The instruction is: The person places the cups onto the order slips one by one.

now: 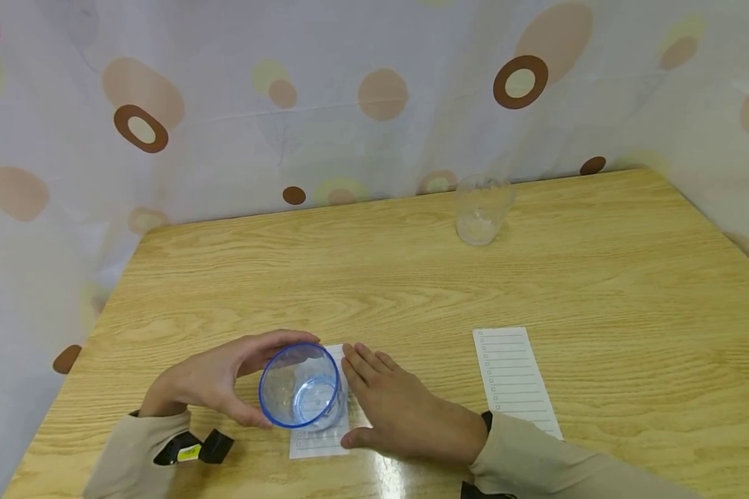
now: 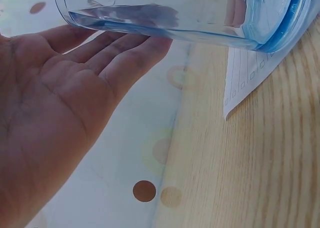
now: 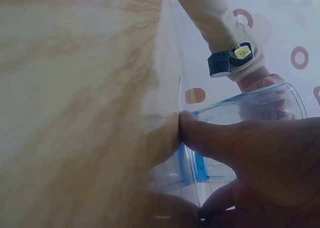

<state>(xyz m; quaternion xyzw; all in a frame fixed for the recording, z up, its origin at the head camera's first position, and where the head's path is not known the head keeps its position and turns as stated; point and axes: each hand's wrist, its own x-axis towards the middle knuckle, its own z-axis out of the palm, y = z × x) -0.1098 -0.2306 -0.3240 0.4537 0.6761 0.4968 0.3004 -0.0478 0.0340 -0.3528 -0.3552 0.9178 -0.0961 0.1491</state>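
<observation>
A clear cup with a blue rim (image 1: 302, 385) stands upright over a lined paper slip (image 1: 318, 447), whose printed lines show through its bottom. From the left, my left hand (image 1: 225, 374) holds the cup between thumb and fingers, near the rim. The left wrist view has those fingers along the side of the cup (image 2: 150, 20), with the thumb out of view. My right hand (image 1: 402, 409) lies palm down with straight fingers at the slip's right edge. In the right wrist view its thumb (image 3: 205, 135) touches down beside the cup's blue base.
Farther right on the wood-grain table (image 1: 381, 277) lies a second lined slip (image 1: 517, 378), its lower end close to the right sleeve (image 1: 537, 443). A clear ribbed cup (image 1: 482, 211) stands near the table's back edge. A patterned cloth (image 1: 324, 104) hangs behind the table.
</observation>
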